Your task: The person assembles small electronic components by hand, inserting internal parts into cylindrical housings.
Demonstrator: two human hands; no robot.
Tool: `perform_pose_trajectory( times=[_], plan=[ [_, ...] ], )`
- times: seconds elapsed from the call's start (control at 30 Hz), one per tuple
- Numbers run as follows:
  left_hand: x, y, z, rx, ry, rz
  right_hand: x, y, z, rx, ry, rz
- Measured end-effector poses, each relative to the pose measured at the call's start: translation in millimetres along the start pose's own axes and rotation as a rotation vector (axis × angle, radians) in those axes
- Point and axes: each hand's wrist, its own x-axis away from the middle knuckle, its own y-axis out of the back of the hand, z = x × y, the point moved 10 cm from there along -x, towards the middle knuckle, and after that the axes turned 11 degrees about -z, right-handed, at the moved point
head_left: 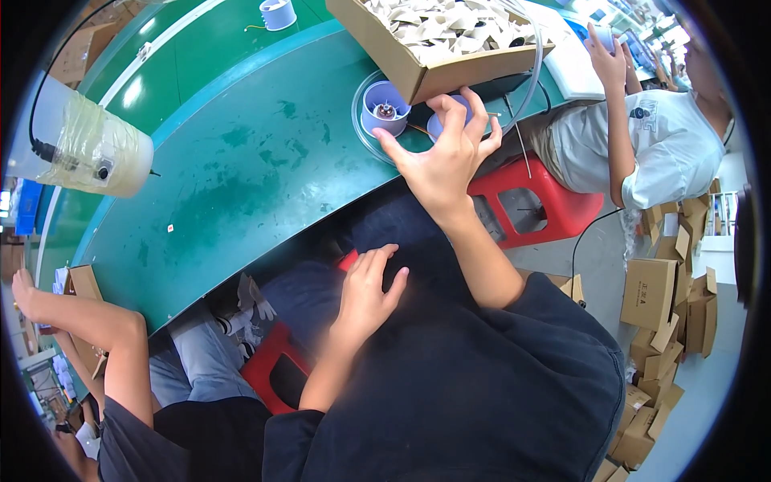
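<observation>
pieces [450,28] in carton [466,74]; carton behind cylinder [383,122]; cylinder on table [241,177]; stool [566,197] at right

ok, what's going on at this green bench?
The person's right hand is spread over the bench edge, thumb by one lilac cylindrical housing, another partly behind the fingers; whether it touches either is unclear. A cardboard box of off-white pieces sits just beyond. The left hand hovers open off the bench. Co-workers flank them.

Head-worn fisheye view, facing down, close above the wearer's dark shirt [458,394], green table [265,193] beyond
</observation>
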Motion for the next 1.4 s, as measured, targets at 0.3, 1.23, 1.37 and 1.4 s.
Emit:
perform_pose_trajectory(
  times=[0.3,1.23,1.37,1.4],
  plan=[
    [-12.1,-4.5,-0.8,-0.004,0.007,-0.005,0.5,-18.1,-11.5,-0.071,-0.130,-0.061],
    [-98.5,59.6,-35.1,0.527,-0.140,-0.231,9.6,35.7,31.5,-0.762,0.137,0.019],
    [-93.5,70.0,-35.0,0.598,-0.166,-0.277,4.8,42.8,43.8,-0.706,0.184,0.023],
    [-92.2,70.4,-34.9,0.636,-0.152,-0.273,3.7,45.7,45.5,-0.690,0.194,0.004]
  ],
)
